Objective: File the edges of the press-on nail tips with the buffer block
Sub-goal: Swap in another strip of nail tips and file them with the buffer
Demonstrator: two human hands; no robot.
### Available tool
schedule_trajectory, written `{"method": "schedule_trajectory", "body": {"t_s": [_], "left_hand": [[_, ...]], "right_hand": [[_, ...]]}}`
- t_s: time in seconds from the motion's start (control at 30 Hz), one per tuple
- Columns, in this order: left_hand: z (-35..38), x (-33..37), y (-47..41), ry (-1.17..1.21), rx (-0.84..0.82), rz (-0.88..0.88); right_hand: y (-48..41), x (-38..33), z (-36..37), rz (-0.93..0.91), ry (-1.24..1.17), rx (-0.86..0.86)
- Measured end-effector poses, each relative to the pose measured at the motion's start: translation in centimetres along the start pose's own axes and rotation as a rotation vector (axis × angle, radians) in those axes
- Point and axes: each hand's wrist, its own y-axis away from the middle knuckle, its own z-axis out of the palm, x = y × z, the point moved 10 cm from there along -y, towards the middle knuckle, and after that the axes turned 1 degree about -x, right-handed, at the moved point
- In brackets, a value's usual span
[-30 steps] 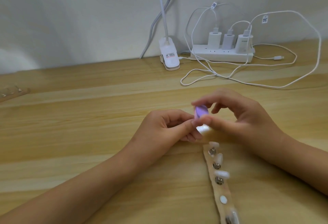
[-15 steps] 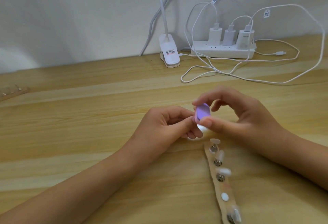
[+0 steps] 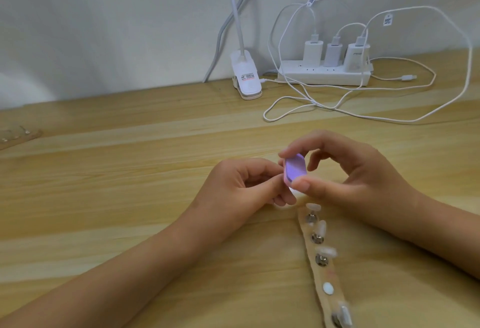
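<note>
In the centre of the frame the left hand [image 3: 241, 187] has its fingers curled in and its grip narrow. Thumb and forefinger pinch something small and white, probably a nail tip [image 3: 293, 192], though most of it is hidden. Just to the right, the right hand [image 3: 355, 179] holds the buffer block [image 3: 295, 170] in a tight grip, with the forefinger on its top end, the thumb at its lower end and the other fingers arched clear. The block is small and tilted, lilac on its broad face with a pink edge, and its lower end meets the white piece.

Below the right hand a tan holder strip [image 3: 315, 247] runs toward the lower right, carrying more nail tips [image 3: 328, 251] on metal studs. Everything lies on a pale wooden tabletop [image 3: 130, 172]. Another strip [image 3: 19, 135] sits at the far left edge. In the upper centre a white clip lamp [image 3: 246, 78] stands at the back. To its right are a power strip [image 3: 323, 77] with three chargers [image 3: 332, 53] and looping white cables [image 3: 389, 117], against a plain wall [image 3: 104, 29].
</note>
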Motion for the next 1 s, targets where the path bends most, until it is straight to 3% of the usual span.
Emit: {"method": "schedule_trajectory", "body": {"t_s": [0.1,0.27,0.37,0.5,0.63,1.0], "left_hand": [[-0.2,-0.2,0.0,-0.018,0.019,-0.006],[-0.3,-0.3,0.1,-0.059,0.022,0.004],[-0.3,-0.3,0.1,-0.063,0.029,0.012],[-0.3,-0.2,0.2,-0.088,0.036,0.015],[-0.5,-0.3,0.1,-0.068,0.052,0.015],[-0.4,-0.3,0.0,-0.043,0.044,0.021]], "right_hand": [[-0.1,1.6,-0.6,0.138,-0.087,0.044],[0.0,0.2,-0.2,0.041,-0.004,0.004],[-0.1,2.0,-0.5,0.175,-0.093,0.035],[0.1,0.4,-0.4,0.050,0.006,0.028],[-0.1,2.3,-0.2,0.193,-0.096,0.021],[0.0,0.9,-0.3,0.075,-0.031,0.025]]}}
